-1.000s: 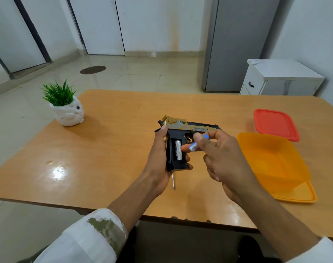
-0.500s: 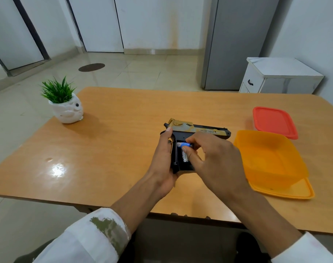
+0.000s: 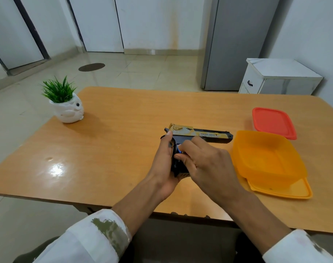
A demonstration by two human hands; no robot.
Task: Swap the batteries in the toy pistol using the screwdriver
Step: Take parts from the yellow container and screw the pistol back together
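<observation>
The toy pistol (image 3: 209, 134) is over the table (image 3: 114, 149), just beside the orange tub (image 3: 266, 158), its handle wrapped in the left hand (image 3: 165, 164). The right hand (image 3: 205, 164) pinches a blue-tipped battery (image 3: 179, 148) at the open handle; how far in it sits is hidden. The pistol is probably light, hard plastic, best held by the handle. The small, smooth battery could slip.
</observation>
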